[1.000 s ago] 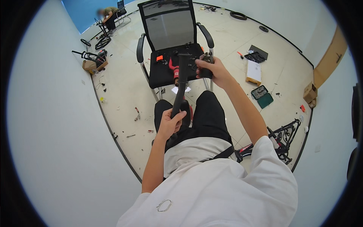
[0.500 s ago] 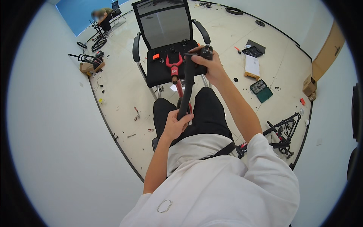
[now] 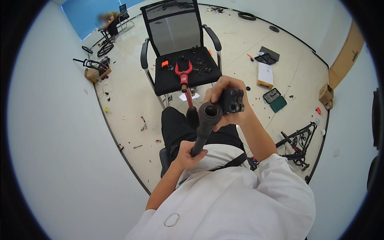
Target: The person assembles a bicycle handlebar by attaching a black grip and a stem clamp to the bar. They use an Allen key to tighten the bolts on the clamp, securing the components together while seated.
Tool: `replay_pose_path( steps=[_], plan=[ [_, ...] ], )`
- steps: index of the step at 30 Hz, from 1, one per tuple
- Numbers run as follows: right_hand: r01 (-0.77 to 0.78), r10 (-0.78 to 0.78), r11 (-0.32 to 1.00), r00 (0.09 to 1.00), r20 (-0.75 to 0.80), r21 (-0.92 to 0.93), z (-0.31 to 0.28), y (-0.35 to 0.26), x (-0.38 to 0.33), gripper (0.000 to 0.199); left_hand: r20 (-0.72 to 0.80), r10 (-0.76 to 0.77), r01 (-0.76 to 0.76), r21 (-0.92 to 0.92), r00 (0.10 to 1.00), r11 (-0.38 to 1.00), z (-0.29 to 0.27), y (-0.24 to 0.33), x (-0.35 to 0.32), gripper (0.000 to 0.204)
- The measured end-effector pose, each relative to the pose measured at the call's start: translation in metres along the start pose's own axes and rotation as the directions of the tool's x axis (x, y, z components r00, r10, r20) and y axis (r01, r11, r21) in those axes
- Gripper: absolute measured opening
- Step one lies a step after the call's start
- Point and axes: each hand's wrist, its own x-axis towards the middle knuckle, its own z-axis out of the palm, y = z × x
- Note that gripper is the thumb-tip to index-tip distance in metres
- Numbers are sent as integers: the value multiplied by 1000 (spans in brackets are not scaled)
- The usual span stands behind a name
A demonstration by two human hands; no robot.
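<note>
My left hand (image 3: 185, 156) is wrapped round the lower end of a black hollow tube (image 3: 203, 134), low in front of my waist. The tube tilts up so that its round open end faces me. My right hand (image 3: 241, 117) grips a black clamp block (image 3: 233, 101), which looks like a bicycle stem clamp, right beside that open end. Whether block and tube are joined is hidden by the fingers. Beyond my hands, a red bicycle fork (image 3: 184, 77) rests on the seat of a black mesh chair (image 3: 170, 85), its steerer end toward me.
Small black parts and an orange piece (image 3: 165, 64) share the chair seat. On the floor to the right are a green case (image 3: 278, 104), a white box (image 3: 265, 75) and a black bicycle frame (image 3: 298, 152). A person (image 3: 114, 19) works at the far left near bicycle parts.
Both hands have drawn the tube and clamp block closer to me and lower. The tube's upper end has tipped toward me, so its opening now shows.
</note>
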Motion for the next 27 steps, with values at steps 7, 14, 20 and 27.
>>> replay_pose_path(
  steps=[7, 14, 20, 27],
  plan=[
    [174, -149, 975, 974, 170, -141, 24, -26, -6, 51, 26, 214, -215, 50, 977, 975, -3, -10, -16, 13],
    [246, -269, 961, 935, 231, 123, 46, -30, -27, 37, 133, 75, -78, 18, 988, 997, 2, -41, -48, 15],
    [239, -232, 971, 952, 198, -13, 48, -41, -27, 35, 49, 186, -186, 16, 981, 982, -1, 1, -23, 13],
    [-19, -86, 865, 979, -186, -502, 6, -20, -9, 38, 28, -131, 132, -37, 991, 991, -9, -3, 12, 23]
  ],
)
